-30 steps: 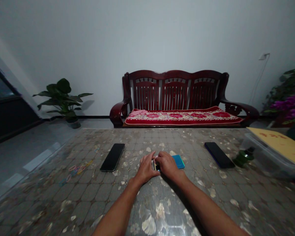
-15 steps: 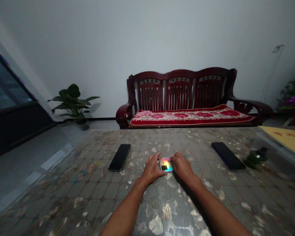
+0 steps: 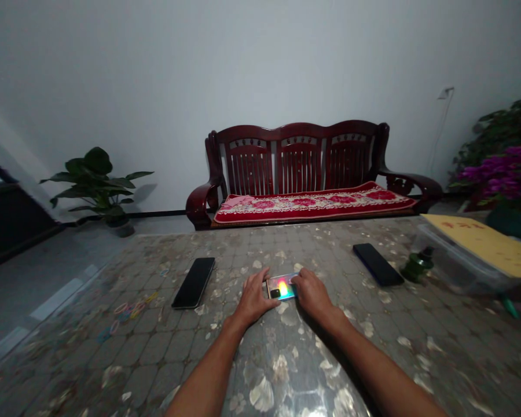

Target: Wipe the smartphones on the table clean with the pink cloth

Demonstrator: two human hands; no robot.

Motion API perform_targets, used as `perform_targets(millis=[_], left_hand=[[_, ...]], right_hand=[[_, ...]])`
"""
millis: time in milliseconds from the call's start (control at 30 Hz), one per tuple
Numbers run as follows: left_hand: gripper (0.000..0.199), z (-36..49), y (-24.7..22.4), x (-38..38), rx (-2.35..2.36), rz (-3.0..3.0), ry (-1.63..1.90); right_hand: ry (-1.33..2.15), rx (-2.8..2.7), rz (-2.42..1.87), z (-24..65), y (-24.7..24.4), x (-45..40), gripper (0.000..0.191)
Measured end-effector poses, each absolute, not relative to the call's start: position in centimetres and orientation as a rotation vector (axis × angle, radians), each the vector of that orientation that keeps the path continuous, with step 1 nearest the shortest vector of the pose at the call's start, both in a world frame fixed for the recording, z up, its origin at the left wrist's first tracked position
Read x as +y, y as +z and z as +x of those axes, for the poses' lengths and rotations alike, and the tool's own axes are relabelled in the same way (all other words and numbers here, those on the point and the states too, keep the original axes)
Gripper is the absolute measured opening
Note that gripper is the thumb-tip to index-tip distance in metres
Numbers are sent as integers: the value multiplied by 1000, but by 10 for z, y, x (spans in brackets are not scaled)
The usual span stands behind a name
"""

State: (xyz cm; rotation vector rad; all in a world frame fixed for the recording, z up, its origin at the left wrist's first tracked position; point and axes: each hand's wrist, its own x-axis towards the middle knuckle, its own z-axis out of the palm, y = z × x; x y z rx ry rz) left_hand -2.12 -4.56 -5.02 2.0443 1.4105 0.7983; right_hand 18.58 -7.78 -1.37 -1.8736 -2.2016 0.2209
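A smartphone [image 3: 282,286] with a shiny, rainbow-reflecting back and a dark camera block lies sideways at the middle of the table, back side up. My left hand [image 3: 254,298] is at its left end, thumb along the near edge and fingers at the far corner. My right hand [image 3: 313,292] is closed around the right end, its fingers pressed on the back and hiding that end. To the left lies a black phone [image 3: 194,282], screen up. Another dark phone [image 3: 377,264] lies to the right.
Colourful rubber bands [image 3: 132,308] are scattered at the left. A dark green bottle [image 3: 417,264] stands at the right beside a clear plastic box [image 3: 455,263] with a yellow sheet [image 3: 486,240] on top. Beyond the patterned table [image 3: 252,246] stands a wooden bench [image 3: 297,156].
My view has turned to the right, so everything appears further left. Both hands remain on the phone, and slightly more of its back shows between them.
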Motion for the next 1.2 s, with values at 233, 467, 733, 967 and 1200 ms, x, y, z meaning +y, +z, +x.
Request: perform_targets(millis=[233, 467, 733, 967, 1200], left_hand=[[94, -21, -53, -45, 1429, 2075, 811], [95, -20, -55, -45, 1441, 2080, 807], [93, -21, -56, -44, 1430, 2091, 820], [94, -21, -53, -45, 1432, 2074, 803], [93, -22, -56, -45, 1427, 2083, 812]], right_hand=[[226, -2295, -1694, 180, -18, -89, 29], [208, -2161, -1921, 185, -14, -85, 32], [217, -2330, -1654, 172, -17, -95, 28], [203, -2150, -1935, 201, -9, -90, 32], [224, -2323, -1656, 165, -17, -100, 25]])
